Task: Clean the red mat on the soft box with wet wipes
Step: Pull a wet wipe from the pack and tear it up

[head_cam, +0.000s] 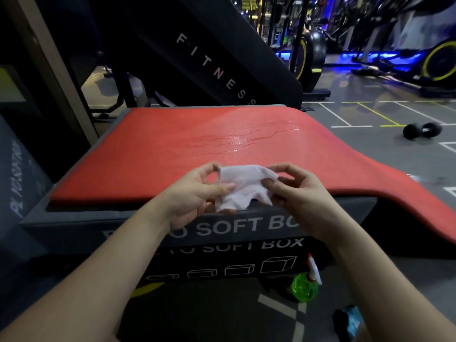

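Two grips hold one wet wipe between them in the head view: my left grip pinches its left edge with thumb and forefinger, and my right grip pinches the right edge with its fingers curled round the cloth. The wipe hangs crumpled in the air, just above the near edge of the red mat and not touching it. The mat lies on top of the soft box, but its right side runs past the box and droops toward the floor.

I judge the overhang to be the main risk: a hard sideways stroke could drag the mat off the box. A bunched wipe would also clean only a narrow strip, so it wants spreading first. A wet sheen glistens on the far part of the mat, and a careless pass may just smear it.

Counted: one wipe, one mat, one box printed twice with its name, one green spray bottle on the floor, one blue packet near it, one dumbbell well apart.
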Tool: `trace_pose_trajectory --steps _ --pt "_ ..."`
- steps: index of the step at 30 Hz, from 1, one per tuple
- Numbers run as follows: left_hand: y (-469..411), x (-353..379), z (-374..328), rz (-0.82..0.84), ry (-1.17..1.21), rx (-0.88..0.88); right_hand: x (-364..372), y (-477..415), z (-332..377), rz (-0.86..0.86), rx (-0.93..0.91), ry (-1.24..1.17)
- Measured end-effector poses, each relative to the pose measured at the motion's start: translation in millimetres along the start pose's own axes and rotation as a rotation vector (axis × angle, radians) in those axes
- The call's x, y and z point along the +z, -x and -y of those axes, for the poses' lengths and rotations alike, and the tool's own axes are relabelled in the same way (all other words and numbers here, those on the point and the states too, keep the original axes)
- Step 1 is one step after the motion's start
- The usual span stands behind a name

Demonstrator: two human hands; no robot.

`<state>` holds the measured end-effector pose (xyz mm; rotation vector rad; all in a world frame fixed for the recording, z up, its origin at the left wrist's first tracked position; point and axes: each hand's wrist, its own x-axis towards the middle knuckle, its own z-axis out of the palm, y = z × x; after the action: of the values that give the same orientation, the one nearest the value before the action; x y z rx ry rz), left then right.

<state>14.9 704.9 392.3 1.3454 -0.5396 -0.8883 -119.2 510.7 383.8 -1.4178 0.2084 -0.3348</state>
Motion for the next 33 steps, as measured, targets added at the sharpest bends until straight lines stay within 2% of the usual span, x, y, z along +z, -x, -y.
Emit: trace_pose_trajectory --steps 2,4,8,11,13,16,20,24,29,31,33 --pt "2 0 -3 -0.004 0.106 0.135 -1 1 4 0.057 -0.087 0.033" --pt "5 1 -4 0.02 0.114 0.215 -2 1 5 0.122 -0.113 0.065" --pt "8 -3 -3 0.115 0.009 0.205 -4 0 5 0.172 -0.126 -0.05" --pt "7 -2 -3 0.13 -0.035 0.173 -3 -3 3 0.008 -0.108 -0.091" --pt "3 1 2 0.005 -0.116 0.162 -1 -4 -4 -0.092 -0.101 0.082" --pt "-4 4 14 -0.121 -0.242 0.112 2 -3 -10 -0.041 -0.108 0.27" --pt "-7 5 19 -0.125 -0.26 0.076 4 -4 -12 -0.011 -0.131 0.258" --pt "-5 6 18 -0.136 -0.184 0.044 5 -4 -12 -0.089 -0.12 0.248" --pt "-7 10 22 -0.199 -0.096 0.015 12 -3 -21 -0.248 -0.164 0.451" --pt "-9 14 25 -0.262 -0.152 0.035 16 -3 -24 -0.333 -0.226 0.613" --pt "-11 17 30 -0.336 -0.304 0.09 20 -2 -26 -0.396 -0.255 0.662"
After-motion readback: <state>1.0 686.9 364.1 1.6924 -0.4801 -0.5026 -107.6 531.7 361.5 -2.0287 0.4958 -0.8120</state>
